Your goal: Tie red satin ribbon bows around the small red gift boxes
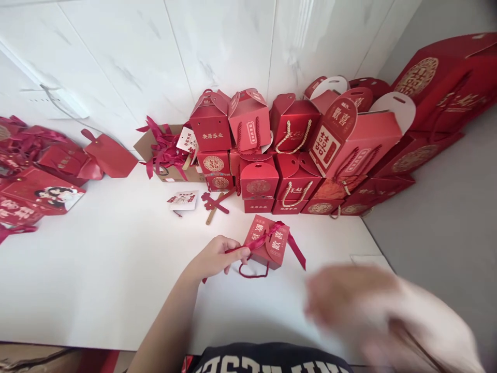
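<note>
A small red gift box (pixel 267 255) with pale lettering lies on the white table, a dark red rope handle (pixel 254 275) hanging from its near side. Across its top runs a crimson ribbon (pixel 297 251), tied near the middle, with one tail trailing off to the right. My left hand (pixel 223 255) pinches the ribbon's other end between thumb and fingers, just left of the box. To the right and nearer to me, my right hand (pixel 349 292) is badly smeared by motion. It is apart from the box, and its fingers cannot be made out.
Stacked red gift boxes (pixel 258 181) line the wall behind. A cardboard box (pixel 178 176) holds crimson ribbons. White tags (pixel 183 201) and crossed red and tan strips (pixel 215 204) lie on the table (pixel 128 269). Finished-looking red boxes (pixel 46 191) pile up at left; larger bags (pixel 438 98) stand right.
</note>
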Motion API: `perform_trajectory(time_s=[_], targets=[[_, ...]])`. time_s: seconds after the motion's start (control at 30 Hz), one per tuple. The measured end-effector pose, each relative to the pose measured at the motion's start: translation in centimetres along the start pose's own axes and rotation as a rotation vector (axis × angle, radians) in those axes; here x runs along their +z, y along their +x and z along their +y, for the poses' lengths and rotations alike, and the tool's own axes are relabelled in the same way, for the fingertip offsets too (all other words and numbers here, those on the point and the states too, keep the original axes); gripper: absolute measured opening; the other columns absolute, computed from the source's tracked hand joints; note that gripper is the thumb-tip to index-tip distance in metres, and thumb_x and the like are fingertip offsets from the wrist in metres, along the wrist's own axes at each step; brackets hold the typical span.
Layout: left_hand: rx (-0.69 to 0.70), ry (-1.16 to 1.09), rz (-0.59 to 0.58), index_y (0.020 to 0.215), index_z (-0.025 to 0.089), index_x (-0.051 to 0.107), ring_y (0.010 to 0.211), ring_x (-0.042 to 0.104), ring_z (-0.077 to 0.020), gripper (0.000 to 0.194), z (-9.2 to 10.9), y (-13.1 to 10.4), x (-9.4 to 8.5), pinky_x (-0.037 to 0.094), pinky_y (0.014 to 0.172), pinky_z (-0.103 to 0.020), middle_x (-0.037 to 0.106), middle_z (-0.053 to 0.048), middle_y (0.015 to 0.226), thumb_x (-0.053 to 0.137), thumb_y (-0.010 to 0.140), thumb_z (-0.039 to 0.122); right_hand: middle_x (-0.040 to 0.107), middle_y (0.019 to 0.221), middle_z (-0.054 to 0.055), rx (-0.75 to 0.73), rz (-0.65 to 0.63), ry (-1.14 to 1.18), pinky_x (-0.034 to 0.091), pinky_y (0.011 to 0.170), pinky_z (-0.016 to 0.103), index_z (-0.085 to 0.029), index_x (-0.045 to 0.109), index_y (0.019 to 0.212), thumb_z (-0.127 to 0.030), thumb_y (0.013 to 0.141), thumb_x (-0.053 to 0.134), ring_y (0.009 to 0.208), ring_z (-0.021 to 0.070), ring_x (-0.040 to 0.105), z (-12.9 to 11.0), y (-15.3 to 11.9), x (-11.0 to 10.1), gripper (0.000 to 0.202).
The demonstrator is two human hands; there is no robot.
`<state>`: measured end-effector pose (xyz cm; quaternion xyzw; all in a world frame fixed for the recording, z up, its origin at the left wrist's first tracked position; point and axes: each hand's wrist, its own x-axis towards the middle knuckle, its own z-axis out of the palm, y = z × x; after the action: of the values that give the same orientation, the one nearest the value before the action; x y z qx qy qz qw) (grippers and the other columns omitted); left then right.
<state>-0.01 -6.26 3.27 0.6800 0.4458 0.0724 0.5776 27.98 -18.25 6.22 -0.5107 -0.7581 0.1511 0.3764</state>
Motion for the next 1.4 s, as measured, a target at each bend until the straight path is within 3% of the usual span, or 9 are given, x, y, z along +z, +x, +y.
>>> perform_trajectory(time_s=[0.1,0.17,0.3,0.43,0.57,0.73,0.97,1.23,1.4], targets=[[0.029,-0.108,-0.012,0.08,0.016,0.076,0.051,0.058,-0.015,0.05,0.2,0.0,0.2,0.05,0.065,-0.029,0.06,-0.001,0.049,0.049,0.088,0.058,0.063,0.129,0.004,0.117,-0.187,0.204,0.049,0.101,0.042,-0.031,0.061,0.122,-0.04,0.099,0.045,0.12,0.0222,0.059,4.4,5.6,1.2,0.029],[0.06,-0.143,0.05,0.081,0.018,0.077,0.072,0.068,-0.0191,0.044,0.1,-0.1,0.0,0.051,0.078,-0.03,0.073,-0.005,0.07,0.053,0.088,0.054,0.061,0.132,0.007,0.239,-0.187,0.335,0.047,0.103,0.045,-0.027,0.056,0.127,-0.044,0.099,0.043,0.123,0.0232,0.058,6.7,7.7,2.7,0.035],[0.099,-0.078,0.228,0.079,0.018,0.077,0.089,0.068,-0.0234,0.04,-0.1,-0.1,-1.6,0.051,0.081,-0.031,0.076,-0.005,0.087,0.056,0.087,0.051,0.068,0.108,0.008,0.349,-0.353,0.687,0.055,0.083,0.036,-0.02,0.055,0.116,-0.047,0.093,0.054,0.097,0.0191,0.066,7.5,7.3,5.5,0.036],[0.07,-0.04,0.13,0.071,0.017,0.069,0.07,0.067,-0.0178,0.041,0.1,-0.1,-3.2,0.05,0.068,-0.027,0.073,-0.004,0.071,0.054,0.088,0.051,0.062,0.074,0.0,0.496,-0.437,0.842,0.05,0.059,0.029,-0.02,0.05,0.091,-0.052,0.093,0.052,0.06,0.0135,0.061,6.0,5.8,6.1,0.032],[-0.03,0.0,0.073,0.068,0.017,0.061,0.051,0.058,-0.0126,0.044,0.7,0.3,-3.1,0.042,0.049,-0.023,0.063,0.0,0.057,0.052,0.088,0.055,0.061,0.069,0.0,0.483,-0.511,0.665,0.045,0.06,0.028,-0.019,0.051,0.081,-0.055,0.096,0.043,0.057,0.0131,0.057,4.4,5.8,5.6,0.04],[0.002,0.015,0.017,0.064,0.016,0.055,0.059,0.061,-0.0122,0.041,0.8,0.8,-2.9,0.044,0.054,-0.021,0.063,0.0,0.062,0.057,0.087,0.05,0.058,0.081,0.0,0.293,-0.338,0.277,0.041,0.069,0.027,-0.02,0.055,0.077,-0.038,0.085,0.066,0.074,0.0144,0.054,2.6,5.5,5.3,0.023],[-0.005,0.007,0.062,0.059,0.015,0.054,0.043,0.045,-0.0073,0.044,0.8,1.2,-2.4,0.037,0.046,-0.021,0.052,0.004,0.049,0.061,0.084,0.05,0.055,0.091,0.001,0.3,-0.355,0.295,0.042,0.081,0.029,-0.021,0.057,0.084,-0.029,0.084,0.068,0.085,0.0159,0.054,2.0,5.5,5.6,0.013],[0.061,-0.12,0.009,0.058,0.016,0.042,0.049,0.047,-0.0073,0.043,-0.5,1.6,-2.0,0.037,0.048,-0.019,0.049,0.004,0.053,0.063,0.085,0.041,0.056,0.079,-0.003,0.416,-0.459,0.475,0.041,0.07,0.027,-0.022,0.048,0.08,-0.033,0.091,0.056,0.072,0.0129,0.053,1.5,6.5,4.3,0.018],[0.095,-0.133,-0.002,0.056,0.015,0.041,0.048,0.047,-0.007,0.043,-0.7,1.6,-1.8,0.037,0.048,-0.019,0.048,0.005,0.051,0.061,0.086,0.038,0.056,0.076,-0.003,0.369,-0.454,0.222,0.039,0.076,0.03,-0.022,0.056,0.081,-0.032,0.084,0.067,0.07,0.0135,0.053,0.9,6.8,4.9,0.015]])
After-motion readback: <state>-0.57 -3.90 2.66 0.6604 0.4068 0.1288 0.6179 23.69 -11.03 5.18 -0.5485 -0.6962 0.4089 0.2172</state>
